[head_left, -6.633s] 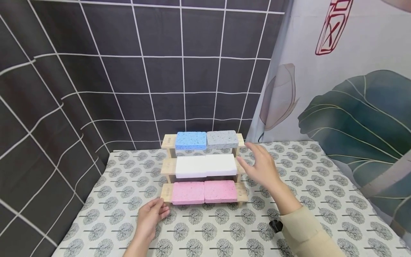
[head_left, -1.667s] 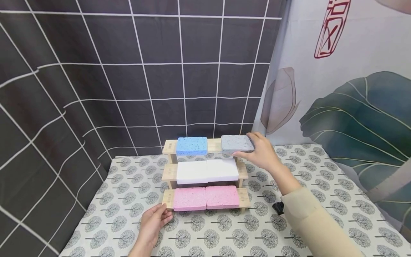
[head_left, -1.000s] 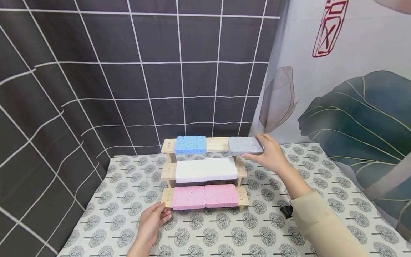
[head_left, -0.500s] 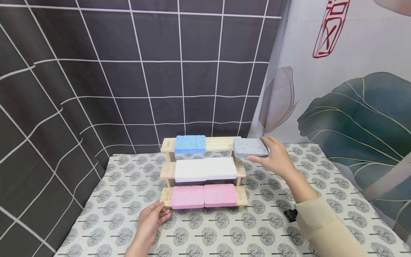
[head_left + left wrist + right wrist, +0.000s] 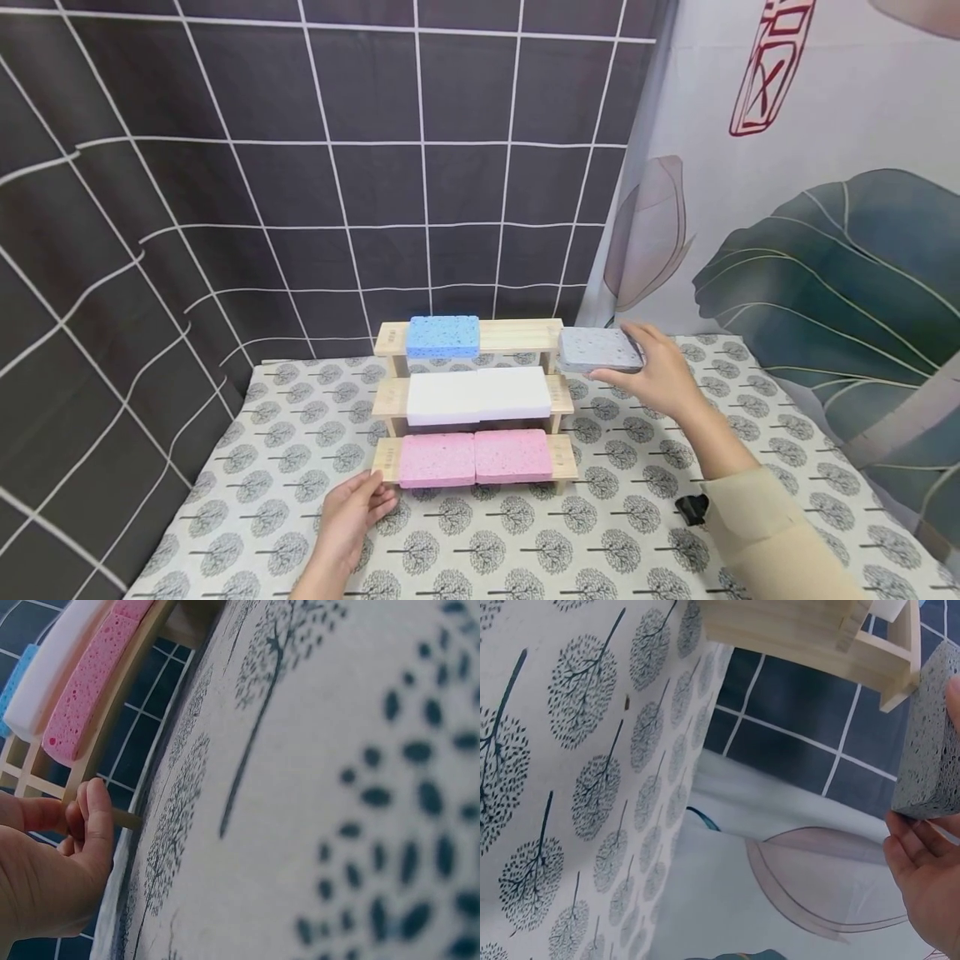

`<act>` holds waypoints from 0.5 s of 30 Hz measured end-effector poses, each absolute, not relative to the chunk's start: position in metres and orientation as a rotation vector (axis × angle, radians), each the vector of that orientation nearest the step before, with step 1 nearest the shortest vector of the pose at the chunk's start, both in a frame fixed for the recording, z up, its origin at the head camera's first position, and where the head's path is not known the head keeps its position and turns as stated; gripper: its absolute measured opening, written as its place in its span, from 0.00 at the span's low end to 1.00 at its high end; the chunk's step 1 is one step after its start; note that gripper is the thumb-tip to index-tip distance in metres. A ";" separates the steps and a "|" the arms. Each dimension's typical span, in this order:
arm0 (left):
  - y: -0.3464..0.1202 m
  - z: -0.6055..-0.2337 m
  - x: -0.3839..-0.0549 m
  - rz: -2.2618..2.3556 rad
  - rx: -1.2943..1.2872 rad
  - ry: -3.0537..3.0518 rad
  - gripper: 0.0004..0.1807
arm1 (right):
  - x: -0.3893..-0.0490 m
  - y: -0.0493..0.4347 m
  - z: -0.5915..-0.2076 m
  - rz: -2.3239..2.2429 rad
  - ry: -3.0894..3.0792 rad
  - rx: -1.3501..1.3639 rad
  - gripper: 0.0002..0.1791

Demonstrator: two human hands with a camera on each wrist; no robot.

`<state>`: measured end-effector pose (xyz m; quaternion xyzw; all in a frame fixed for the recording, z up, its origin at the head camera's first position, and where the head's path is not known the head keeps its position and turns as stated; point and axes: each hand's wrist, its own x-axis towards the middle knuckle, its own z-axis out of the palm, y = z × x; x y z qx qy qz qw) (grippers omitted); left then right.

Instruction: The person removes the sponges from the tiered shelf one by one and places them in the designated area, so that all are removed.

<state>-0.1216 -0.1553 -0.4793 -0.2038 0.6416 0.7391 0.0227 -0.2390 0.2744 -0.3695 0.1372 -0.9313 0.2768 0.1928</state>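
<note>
Just off the right end of the top tier of a pale wooden three-step rack point(image 5: 517, 335), a grey speckled rectangular sponge point(image 5: 598, 347) is held up by the right hand point(image 5: 660, 379). Thumb at its near edge, fingers at the far right; the sponge extends leftward from the hand. Broad face up, long axis left to right, roughly in line with the tier, short end towards the rack. Whether that end touches the wood is hard to tell. Left hand point(image 5: 349, 515) pinches the lowest tier's left end. On the tiers: a blue speckled sponge point(image 5: 442, 337) at top left, two white blocks point(image 5: 478, 396) mid-rack, two pink sponges point(image 5: 438, 460) lowest.
</note>
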 end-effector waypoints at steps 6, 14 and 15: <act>-0.154 -0.479 -0.121 2.295 -0.618 1.989 0.24 | -0.236 0.281 -0.370 0.772 -2.614 0.367 0.54; -0.155 -0.479 -0.121 2.303 -0.626 1.984 0.23 | -0.238 0.288 -0.372 0.765 -2.589 0.367 0.54; -0.155 -0.479 -0.121 2.302 -0.626 1.986 0.23 | -0.238 0.289 -0.373 0.764 -2.586 0.368 0.54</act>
